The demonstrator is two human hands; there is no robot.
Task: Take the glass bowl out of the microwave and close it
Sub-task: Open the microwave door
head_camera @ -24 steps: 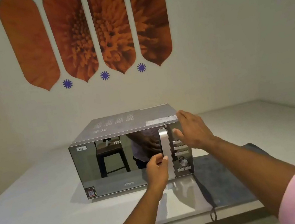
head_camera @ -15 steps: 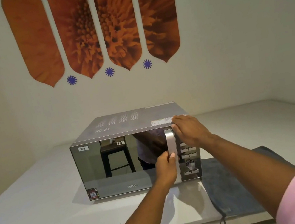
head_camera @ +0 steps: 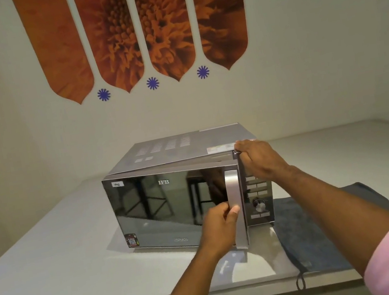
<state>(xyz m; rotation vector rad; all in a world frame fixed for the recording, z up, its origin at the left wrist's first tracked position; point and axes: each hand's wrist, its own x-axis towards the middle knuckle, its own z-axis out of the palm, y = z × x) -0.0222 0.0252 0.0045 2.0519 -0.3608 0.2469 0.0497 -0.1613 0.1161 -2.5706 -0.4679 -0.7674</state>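
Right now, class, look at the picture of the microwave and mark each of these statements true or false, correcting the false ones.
1. The left hand grips the door handle. True.
2. The microwave door is fully shut. False: it is slightly ajar at the handle side.
3. The right hand rests on the microwave's top right corner. True.
4. A red cloth lies left of the microwave. False: a dark grey cloth lies to its right.
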